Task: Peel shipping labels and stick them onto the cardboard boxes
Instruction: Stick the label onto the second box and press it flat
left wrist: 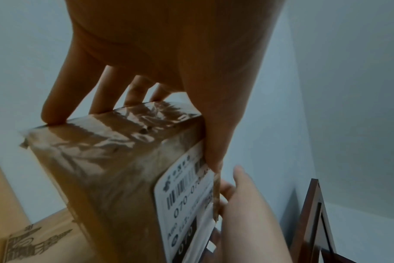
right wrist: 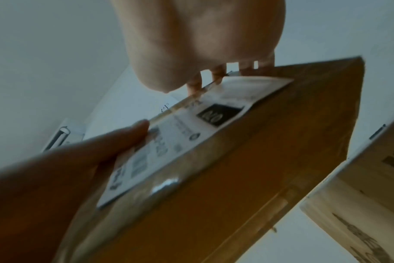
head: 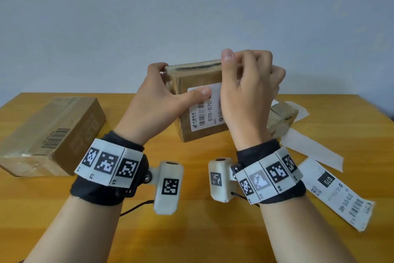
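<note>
Above table (head: 191,230), both hands hold labelled box (head: 191,79).

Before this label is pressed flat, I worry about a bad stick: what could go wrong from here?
1. The shipping label reaches the held box's edge in the left wrist view; it may overhang or crease.
2. The box is off the table, held by left hand and right hand; pressing could shift it.

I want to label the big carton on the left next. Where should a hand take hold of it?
Grip the big carton across its short width at the near end, coming from above. It lies flat on the table, long axis running away, both long sides free. It looks too wide for one hand lengthwise, so the left hand is probably closest.
</note>
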